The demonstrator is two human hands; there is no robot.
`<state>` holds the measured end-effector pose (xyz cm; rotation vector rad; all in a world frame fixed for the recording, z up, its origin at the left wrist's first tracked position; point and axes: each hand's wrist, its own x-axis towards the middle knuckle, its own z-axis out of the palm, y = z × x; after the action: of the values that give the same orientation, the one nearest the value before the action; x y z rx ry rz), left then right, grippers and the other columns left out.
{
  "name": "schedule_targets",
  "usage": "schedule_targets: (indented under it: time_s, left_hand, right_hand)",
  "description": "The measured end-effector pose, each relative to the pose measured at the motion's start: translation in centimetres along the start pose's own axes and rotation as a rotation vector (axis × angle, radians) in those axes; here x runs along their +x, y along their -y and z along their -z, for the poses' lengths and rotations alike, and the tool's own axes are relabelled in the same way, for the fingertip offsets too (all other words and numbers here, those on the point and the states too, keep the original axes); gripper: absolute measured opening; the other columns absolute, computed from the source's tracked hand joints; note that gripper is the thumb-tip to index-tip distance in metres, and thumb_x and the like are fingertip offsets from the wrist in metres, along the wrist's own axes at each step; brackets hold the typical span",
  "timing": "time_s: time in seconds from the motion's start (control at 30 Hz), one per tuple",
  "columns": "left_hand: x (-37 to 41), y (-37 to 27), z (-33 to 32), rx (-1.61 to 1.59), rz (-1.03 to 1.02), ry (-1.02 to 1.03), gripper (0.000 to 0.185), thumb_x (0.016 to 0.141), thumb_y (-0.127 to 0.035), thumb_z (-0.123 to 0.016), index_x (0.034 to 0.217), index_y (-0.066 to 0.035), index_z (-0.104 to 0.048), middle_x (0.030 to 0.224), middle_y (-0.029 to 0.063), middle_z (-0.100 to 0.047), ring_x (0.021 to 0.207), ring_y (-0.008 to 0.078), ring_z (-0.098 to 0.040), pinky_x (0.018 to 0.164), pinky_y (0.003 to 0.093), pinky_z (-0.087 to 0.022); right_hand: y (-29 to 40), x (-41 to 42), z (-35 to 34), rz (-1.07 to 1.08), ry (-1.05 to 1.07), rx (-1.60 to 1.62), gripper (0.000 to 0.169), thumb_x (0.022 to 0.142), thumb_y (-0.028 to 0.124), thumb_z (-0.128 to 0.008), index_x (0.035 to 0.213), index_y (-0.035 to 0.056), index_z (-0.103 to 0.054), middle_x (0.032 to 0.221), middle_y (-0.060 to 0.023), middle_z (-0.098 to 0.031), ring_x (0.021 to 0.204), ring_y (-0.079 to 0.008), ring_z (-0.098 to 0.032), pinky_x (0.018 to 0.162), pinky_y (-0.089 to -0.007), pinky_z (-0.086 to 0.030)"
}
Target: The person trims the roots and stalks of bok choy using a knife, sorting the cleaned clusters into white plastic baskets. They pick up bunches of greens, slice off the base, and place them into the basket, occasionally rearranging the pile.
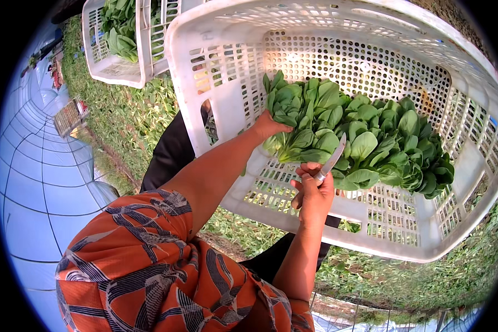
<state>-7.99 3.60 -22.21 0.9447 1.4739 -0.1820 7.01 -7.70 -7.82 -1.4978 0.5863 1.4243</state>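
In the large white plastic crate [232, 99], my left hand [270, 128] grips a leafy green head of bok choy [285, 101] at the left end of the pile. Its thumb shows, while the fingers are hidden behind the leaves. A small knife [335, 155] with a curved blade and a wooden handle is in my right hand [315, 195], its tip pointing up over the crate. More bok choy heads [382, 139] lie side by side from the left wall towards the right. The blade's tip stands in front of their leaves.
Another white crate [112, 74] with leafy greens is at the upper left. Cut leaves and low plants cover the ground [137, 112]. Plastic greenhouse sheeting [37, 178] on a frame stretches along the left. A dark-clothed leg [170, 153] shows beside the crate.
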Motion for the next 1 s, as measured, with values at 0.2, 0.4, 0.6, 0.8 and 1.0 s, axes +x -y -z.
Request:
schedule_targets:
  time_s: [0.2,0.4,0.6,0.8,1.0]
  left_hand:
    - [-1.3,-1.0,0.1,-0.19,0.101,0.06,0.053,0.058,0.002,-0.072,0.106,-0.003,-0.051,0.097,0.0065,-0.06,0.092,0.0161,-0.055,0.084,0.0309,-0.042]
    - [-1.0,-0.6,-0.3,-0.201,0.094,0.066,0.052,0.058,0.0,-0.07,0.106,-0.003,-0.051,0.096,0.0058,-0.059,0.092,0.0163,-0.055,0.082,0.0296,-0.043]
    - [-2.8,-2.1,-0.8,-0.209,0.201,-0.042,0.046,0.059,0.001,-0.068,0.103,-0.002,-0.055,0.095,0.0074,-0.06,0.086,0.0166,-0.057,0.077,0.03,-0.046]
    - [-9.9,-5.4,0.6,0.183,0.057,0.012,0.081,0.049,-0.029,-0.077,0.118,-0.004,-0.042,0.105,0.0114,-0.056,0.096,0.0217,-0.055,0.083,0.0289,-0.041]
    - [-20.3,-14.8,5.5,0.074,-0.184,0.303,0.086,0.057,-0.03,-0.075,0.128,-0.011,-0.032,0.113,0.007,-0.053,0.102,0.0185,-0.053,0.088,0.0285,-0.039]
  right_hand:
    - [-1.8,0.8,-0.4,0.156,-0.072,-0.392,0.039,0.071,0.001,-0.049,0.11,-0.0004,-0.046,0.074,0.0,-0.047,0.059,-0.0069,-0.038,0.055,-0.0198,-0.035]
    - [-4.3,6.0,-2.0,0.05,-0.116,-0.495,0.052,0.069,0.008,-0.05,0.119,-0.002,-0.04,0.092,-0.0134,-0.052,0.077,-0.0212,-0.051,0.073,-0.0285,-0.041]
    - [-4.6,6.6,-5.6,0.206,-0.168,-0.954,0.053,0.07,0.011,-0.048,0.121,-0.002,-0.038,0.113,-0.0229,-0.047,0.103,-0.0333,-0.047,0.088,-0.0381,-0.036]
    - [-3.5,-0.1,-3.5,0.068,-0.072,-0.331,0.051,0.07,0.005,-0.044,0.12,-0.0011,-0.038,0.102,-0.0157,-0.052,0.082,-0.0221,-0.052,0.072,-0.0296,-0.041]
    - [-0.9,-13.2,-7.0,0.231,-0.189,-0.267,0.056,0.071,0.002,-0.042,0.125,-0.0019,-0.03,0.104,-0.0145,-0.05,0.078,-0.0174,-0.05,0.066,-0.0249,-0.041]
